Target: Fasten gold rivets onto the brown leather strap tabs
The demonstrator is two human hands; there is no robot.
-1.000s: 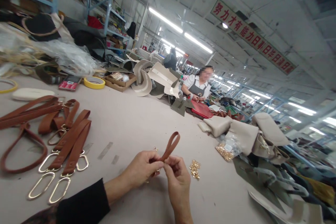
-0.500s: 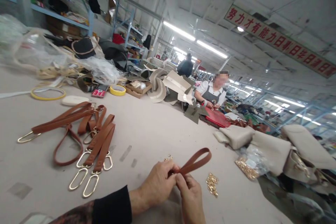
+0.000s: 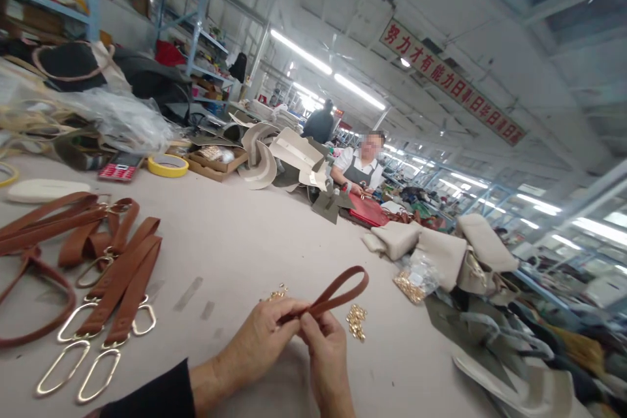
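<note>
My left hand and my right hand meet at the near edge of the worktable, both pinching the ends of a short brown leather strap that loops up and to the right. Small gold metal fittings lie on the table beside them: one small pile just right of my right hand, a few more just above my left hand. Whatever is between my fingertips is hidden.
Several brown straps with gold oval rings lie at the left. Yellow tape roll, red calculator and cardboard tray sit farther back. Beige bags and a bag of gold hardware at the right. A person works across the table.
The camera view swung about, first right, then back left. The strap's loop tilted from upright to lying flatter toward the right; both hands kept hold of its ends.
</note>
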